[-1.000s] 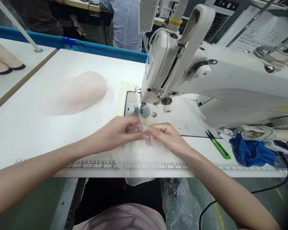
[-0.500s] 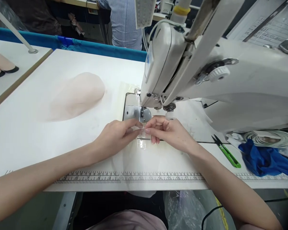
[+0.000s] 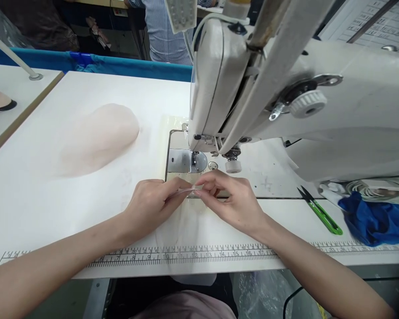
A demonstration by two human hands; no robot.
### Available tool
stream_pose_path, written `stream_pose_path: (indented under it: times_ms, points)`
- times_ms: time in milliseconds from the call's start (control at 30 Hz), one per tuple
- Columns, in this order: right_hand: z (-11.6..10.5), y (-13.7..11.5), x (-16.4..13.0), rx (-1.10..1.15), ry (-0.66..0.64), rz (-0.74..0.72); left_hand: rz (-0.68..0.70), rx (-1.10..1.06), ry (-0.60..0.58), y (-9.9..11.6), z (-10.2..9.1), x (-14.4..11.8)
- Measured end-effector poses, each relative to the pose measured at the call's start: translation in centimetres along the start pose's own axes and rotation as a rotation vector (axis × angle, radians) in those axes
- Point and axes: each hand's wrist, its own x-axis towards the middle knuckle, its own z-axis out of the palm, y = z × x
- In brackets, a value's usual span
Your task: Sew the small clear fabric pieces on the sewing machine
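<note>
Between finger and thumb, my left hand (image 3: 151, 206) pinches a sheer, pale piece of fabric (image 3: 185, 190). My right hand (image 3: 236, 201) is closed on the same fabric just to the right, the two sets of fingertips almost touching. Part of the cloth seems to hang toward the ruler edge, so thin that its outline is hard to make out. Both hands are just in front of the sewing machine's (image 3: 208, 79) metal needle plate (image 3: 179, 160), on the near side of the presser foot (image 3: 194, 158).
A sheer beige fabric piece (image 3: 101, 137) lies on the white table at left. Green thread snips (image 3: 322, 215) and a blue cloth (image 3: 374, 219) lie at right. A printed ruler (image 3: 182, 256) runs along the front edge. Beyond the blue border sits a person in a striped shirt (image 3: 168, 33).
Both hands have drawn slightly toward me, away from the needle plate, still pinching the fabric. More of the fabric shows between the fingertips. The camera view has shifted a little.
</note>
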Motion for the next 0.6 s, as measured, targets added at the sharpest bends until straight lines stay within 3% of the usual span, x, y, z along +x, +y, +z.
stream_pose_path:
  times_ms: [200,433,600]
  points:
    - [-0.22,-0.15,-0.07,0.001,-0.048,-0.019,-0.018,0.007,-0.018,0.21,-0.05,0.04]
    - [-0.35,-0.02,-0.04,-0.041,-0.091,-0.080,0.128,0.102,0.095,0.00,-0.11,0.23]
    - [-0.22,0.21,-0.12,-0.132,-0.052,-0.171,0.216,0.171,0.143,-0.10,-0.33,0.49]
